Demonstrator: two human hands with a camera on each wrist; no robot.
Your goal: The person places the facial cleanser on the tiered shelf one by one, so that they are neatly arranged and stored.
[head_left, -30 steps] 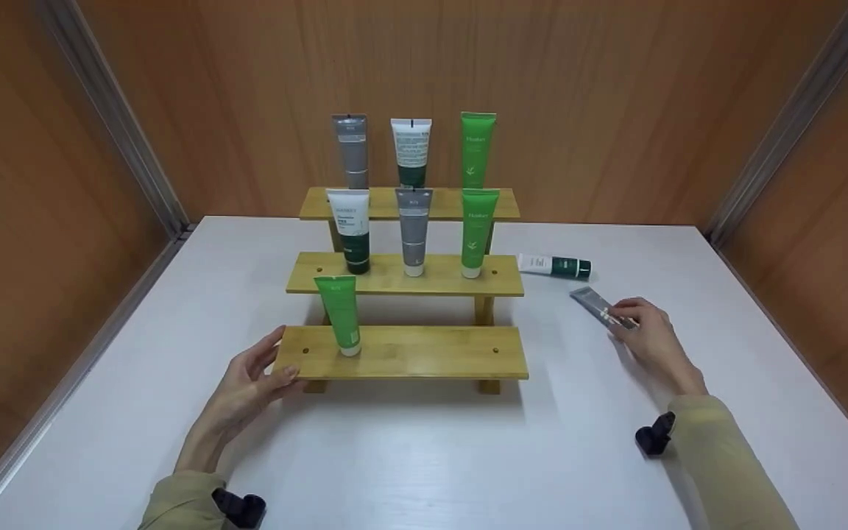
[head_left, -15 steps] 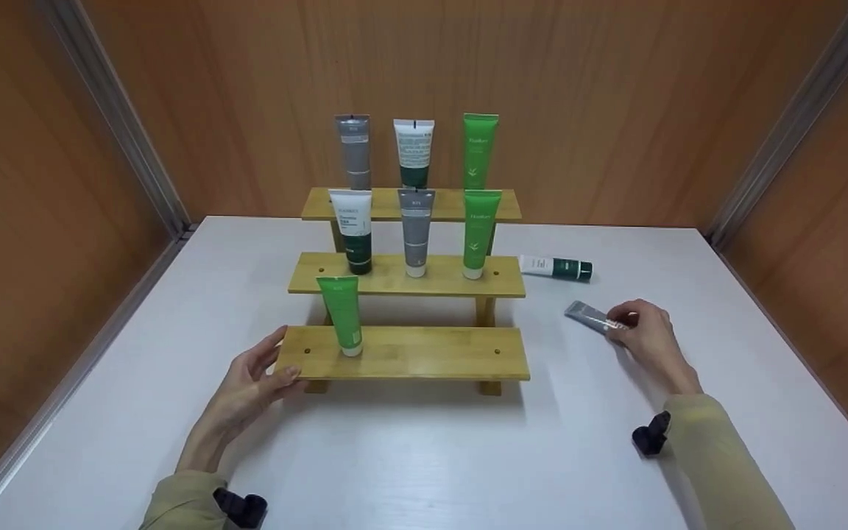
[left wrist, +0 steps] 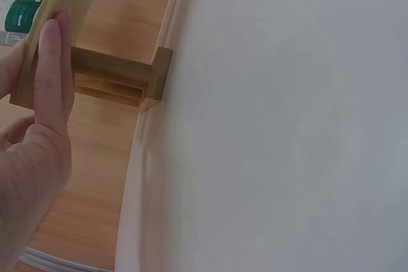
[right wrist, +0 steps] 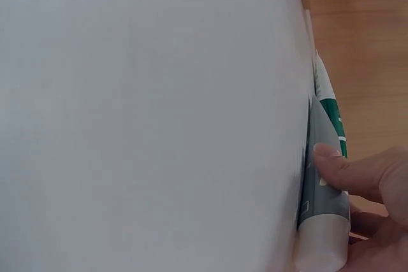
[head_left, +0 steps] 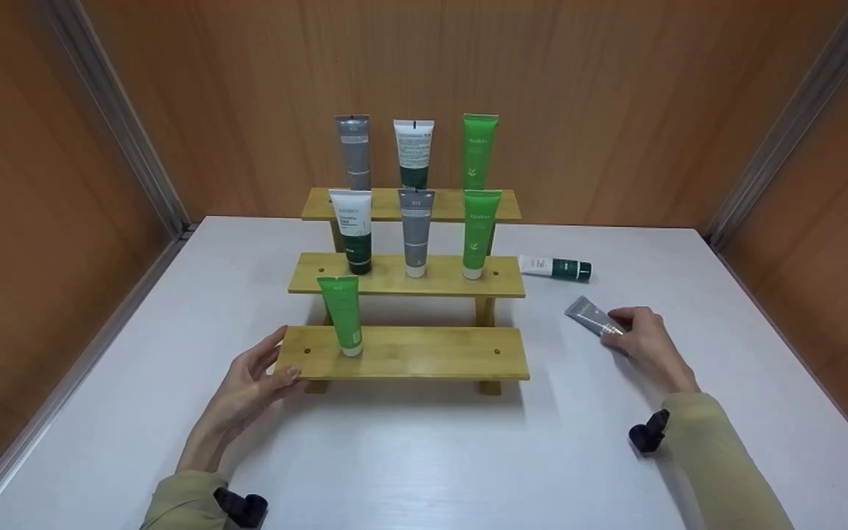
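My right hand (head_left: 648,346) pinches a grey squeeze tube (head_left: 592,316) near its capped end, low over the table right of the stand. In the right wrist view the thumb lies along the grey tube (right wrist: 324,176), whose white cap points toward the camera. My left hand (head_left: 244,390) grips the left end of the bottom shelf (head_left: 424,353) of a three-tier wooden stand; the left wrist view has its fingers (left wrist: 51,81) against the board. A green tube (head_left: 341,313) stands cap-down on that shelf, left of the middle.
The middle shelf (head_left: 387,285) bears a white-and-green tube (head_left: 351,228), a grey tube (head_left: 415,232) and a green tube (head_left: 479,232). Another three stand on the top shelf (head_left: 446,210). A white-and-green tube (head_left: 556,268) lies on the table behind my right hand. Wooden panels enclose the table.
The grey tube has turned in my right hand, its flat end swinging slightly toward the stand and toward me. My left hand keeps its grip on the shelf.
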